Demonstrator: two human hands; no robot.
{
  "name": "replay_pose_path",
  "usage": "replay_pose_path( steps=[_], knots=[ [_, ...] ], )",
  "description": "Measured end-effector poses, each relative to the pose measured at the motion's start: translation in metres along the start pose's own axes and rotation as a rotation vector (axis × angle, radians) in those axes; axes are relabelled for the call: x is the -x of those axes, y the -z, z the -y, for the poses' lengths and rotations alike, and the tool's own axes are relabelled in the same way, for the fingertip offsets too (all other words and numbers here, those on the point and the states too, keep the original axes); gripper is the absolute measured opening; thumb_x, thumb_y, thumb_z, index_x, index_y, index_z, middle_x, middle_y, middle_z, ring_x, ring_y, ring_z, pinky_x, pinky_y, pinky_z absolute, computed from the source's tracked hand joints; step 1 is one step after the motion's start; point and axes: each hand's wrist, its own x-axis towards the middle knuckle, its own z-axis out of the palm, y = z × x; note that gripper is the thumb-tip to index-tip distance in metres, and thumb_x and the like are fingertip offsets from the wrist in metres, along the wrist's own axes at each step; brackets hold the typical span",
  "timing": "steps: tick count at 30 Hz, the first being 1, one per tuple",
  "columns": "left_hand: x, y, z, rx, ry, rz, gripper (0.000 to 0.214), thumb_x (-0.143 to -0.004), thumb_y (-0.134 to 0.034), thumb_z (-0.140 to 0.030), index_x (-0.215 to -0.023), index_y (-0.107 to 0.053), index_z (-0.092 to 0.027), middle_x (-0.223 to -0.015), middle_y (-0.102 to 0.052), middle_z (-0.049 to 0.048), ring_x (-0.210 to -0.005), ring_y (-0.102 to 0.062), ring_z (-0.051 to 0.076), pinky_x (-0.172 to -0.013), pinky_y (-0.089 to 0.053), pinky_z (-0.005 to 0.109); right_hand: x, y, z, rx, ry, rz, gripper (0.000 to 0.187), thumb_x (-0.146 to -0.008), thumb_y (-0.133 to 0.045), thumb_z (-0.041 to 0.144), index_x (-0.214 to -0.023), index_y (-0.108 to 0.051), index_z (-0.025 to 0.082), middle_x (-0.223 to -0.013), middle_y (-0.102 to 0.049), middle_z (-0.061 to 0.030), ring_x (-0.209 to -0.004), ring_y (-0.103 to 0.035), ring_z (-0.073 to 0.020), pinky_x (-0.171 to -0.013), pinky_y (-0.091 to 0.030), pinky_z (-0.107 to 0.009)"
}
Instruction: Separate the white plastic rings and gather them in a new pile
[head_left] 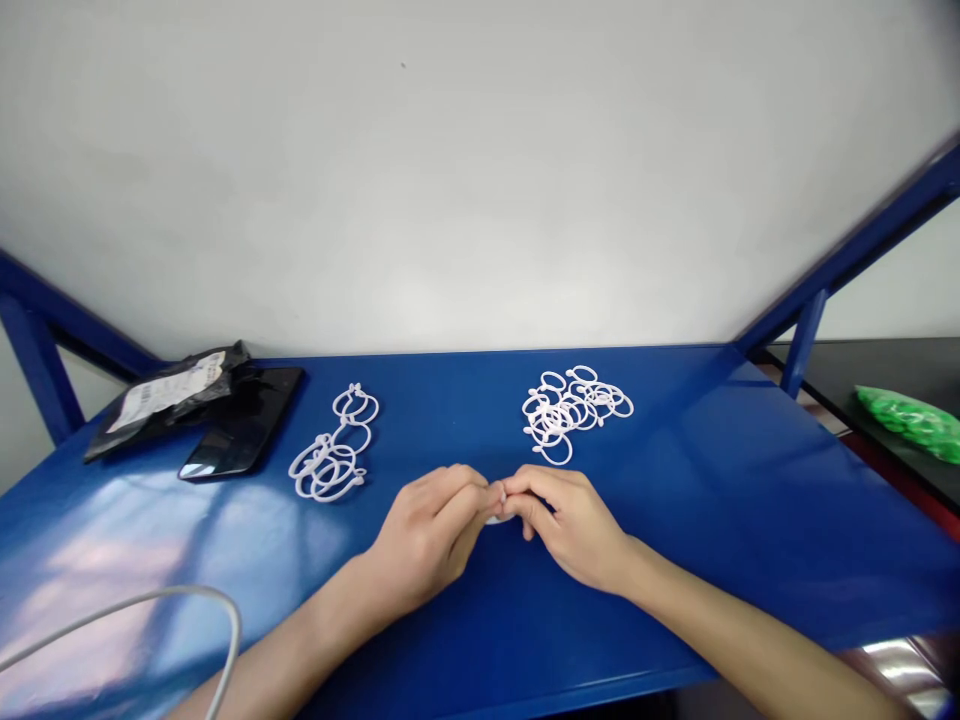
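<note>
My left hand (pixel 439 525) and my right hand (pixel 566 520) meet near the front middle of the blue table, fingertips pinched together. Between them they grip a small white plastic ring (pixel 496 519); only its lower edge shows and the fingers cover the rest. Beyond my right hand lies a loose pile of white rings (pixel 559 418), each with a small knob. Left of my left hand sits a second group of white rings (pixel 328 470), some of them overlapping. Neither hand touches the two groups.
At the back left, a black plastic parcel with a label (pixel 176 392) rests partly on a dark phone-like slab (pixel 238 425). A white cable (pixel 176 592) loops over the front left. Blue frame bars (pixel 806 340) flank the table. A bag of green things (pixel 911 420) lies far right.
</note>
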Motion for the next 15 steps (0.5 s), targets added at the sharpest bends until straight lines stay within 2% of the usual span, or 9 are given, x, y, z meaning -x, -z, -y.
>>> replay_pose_path(
  steps=[3,5,7,10,13,15],
  knots=[
    [-0.004,0.006,0.02,-0.214,0.019,0.066,0.009,-0.101,-0.055,-0.019,-0.107,-0.062,-0.019,-0.09,-0.073,0.0039,-0.078,-0.068,0.016,-0.072,-0.053,0.028,-0.008,0.003,-0.013,0.222,0.122,-0.052,0.014,-0.102,-0.059,0.026,-0.098,-0.072,0.022,-0.088,-0.074,-0.0003,-0.069,-0.067,-0.0111,-0.068,-0.051,-0.022],
    [-0.005,0.015,0.037,-0.404,0.161,0.083,0.014,-0.102,-0.055,-0.027,-0.108,-0.064,-0.018,-0.093,-0.074,0.0063,-0.083,-0.07,0.021,-0.076,-0.053,0.032,-0.011,0.009,-0.021,0.372,0.213,-0.129,0.016,-0.102,-0.06,0.032,-0.104,-0.072,0.021,-0.092,-0.076,-0.0023,-0.072,-0.068,-0.0124,-0.068,-0.051,-0.023],
    [-0.005,0.027,0.053,-0.593,0.378,0.14,0.021,-0.101,-0.053,-0.033,-0.104,-0.066,-0.017,-0.093,-0.074,0.0095,-0.087,-0.07,0.026,-0.077,-0.053,0.036,-0.013,0.02,-0.028,0.515,0.256,-0.247,0.02,-0.103,-0.058,0.034,-0.105,-0.072,0.02,-0.091,-0.076,-0.003,-0.067,-0.067,-0.0118,-0.064,-0.05,-0.023],
    [-0.001,0.047,0.072,-0.815,0.599,0.323,0.029,-0.098,-0.053,-0.039,-0.107,-0.066,-0.015,-0.095,-0.076,0.0156,-0.097,-0.068,0.037,-0.078,-0.05,0.044,-0.016,0.041,-0.036,0.739,0.185,-0.395,0.023,-0.104,-0.056,0.035,-0.106,-0.072,0.019,-0.093,-0.075,-0.0046,-0.063,-0.066,-0.0127,-0.057,-0.047,-0.025],
    [0.003,0.057,0.078,-0.891,0.65,0.492,0.03,-0.098,-0.048,-0.033,-0.111,-0.066,-0.013,-0.092,-0.077,0.0186,-0.097,-0.067,0.041,-0.077,-0.047,0.047,-0.019,0.055,-0.04,0.903,0.025,-0.383,0.025,-0.103,-0.055,0.037,-0.111,-0.07,0.019,-0.107,-0.071,-0.0077,-0.061,-0.065,-0.0135,-0.052,-0.047,-0.027],
    [0.004,0.058,0.075,-0.884,0.644,0.537,0.031,-0.098,-0.043,-0.024,-0.115,-0.066,-0.012,-0.092,-0.077,0.019,-0.096,-0.067,0.04,-0.077,-0.045,0.047,-0.02,0.056,-0.04,0.952,-0.034,-0.343,0.026,-0.103,-0.055,0.037,-0.114,-0.069,0.019,-0.113,-0.069,-0.0095,-0.064,-0.066,-0.0151,-0.051,-0.048,-0.028]
  ],
)
